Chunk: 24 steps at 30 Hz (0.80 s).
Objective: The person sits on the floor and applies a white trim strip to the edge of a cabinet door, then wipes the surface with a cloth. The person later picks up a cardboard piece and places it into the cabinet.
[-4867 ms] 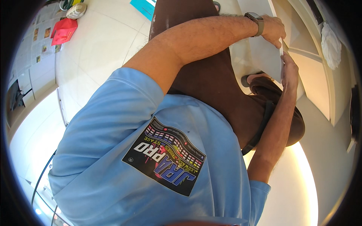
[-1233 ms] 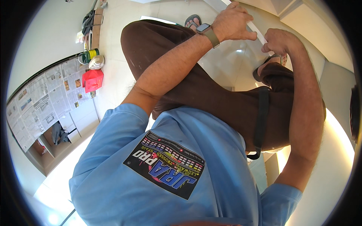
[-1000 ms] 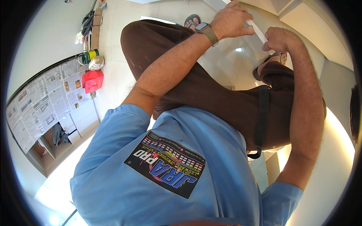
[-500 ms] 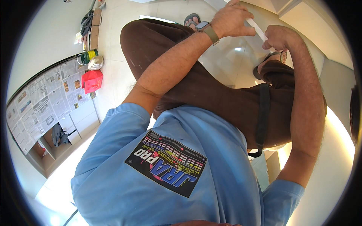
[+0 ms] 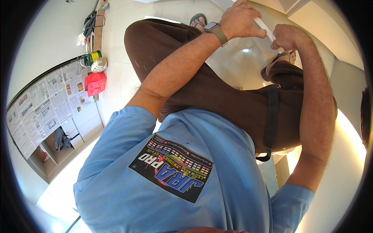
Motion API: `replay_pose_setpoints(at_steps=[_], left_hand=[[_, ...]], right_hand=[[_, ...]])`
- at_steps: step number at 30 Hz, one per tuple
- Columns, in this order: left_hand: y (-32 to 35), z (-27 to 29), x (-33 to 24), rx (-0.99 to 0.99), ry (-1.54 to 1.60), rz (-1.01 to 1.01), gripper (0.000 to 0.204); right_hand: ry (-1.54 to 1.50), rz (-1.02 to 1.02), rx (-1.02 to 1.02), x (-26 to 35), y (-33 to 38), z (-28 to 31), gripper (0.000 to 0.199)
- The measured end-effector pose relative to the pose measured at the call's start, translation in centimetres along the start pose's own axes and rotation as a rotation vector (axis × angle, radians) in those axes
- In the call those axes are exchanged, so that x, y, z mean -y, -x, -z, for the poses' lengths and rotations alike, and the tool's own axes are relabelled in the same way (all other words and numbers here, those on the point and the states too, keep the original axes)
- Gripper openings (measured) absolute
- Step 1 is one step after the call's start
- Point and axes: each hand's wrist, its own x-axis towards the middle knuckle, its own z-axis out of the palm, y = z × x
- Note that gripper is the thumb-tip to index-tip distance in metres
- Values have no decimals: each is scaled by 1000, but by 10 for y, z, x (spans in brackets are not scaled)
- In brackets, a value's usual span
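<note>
White board [image 5: 269, 33] is at the upper right, between the two hands, seen as a narrow slanting strip over the tiled floor [image 5: 116, 40]. How far it runs on behind the hands I cannot tell.

The left hand [image 5: 244, 21] is at its upper end, thumb and forefinger spread in a wide curve about the strip; whether they press on it is hidden. The right hand [image 5: 292, 37] is at the lower end, fingers curled in and closed on the board – how firmly, I cannot tell.

A watch [image 5: 211, 26] is on the left wrist. Brown trousers [image 5: 202, 79] cover the bent legs, with a black strap [image 5: 272, 120] across the right one, below a blue shirt [image 5: 112, 163]. One sandal [image 5: 285, 55] shows just past the right hand. Pale cabinet [image 5: 330, 31] panels stand beyond it. Well off to the left are a red bag [image 5: 95, 84] and newspaper [image 5: 46, 99] sheets.
</note>
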Motion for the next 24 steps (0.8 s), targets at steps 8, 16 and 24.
replay_pose_setpoints(at_steps=[8, 16, 24], left_hand=[[-3, -2, 2, -41, 29, -29, 46], [-1, 0, -9, -56, 24, 26, 49], [0, -2, -14, -56, -48, 101, 55]], right_hand=[[-16, 7, 5, -1, 1, 1, 32], [-4, -24, -2, 2, 2, 2, 31], [29, -13, 11, 1, -1, 3, 31]])
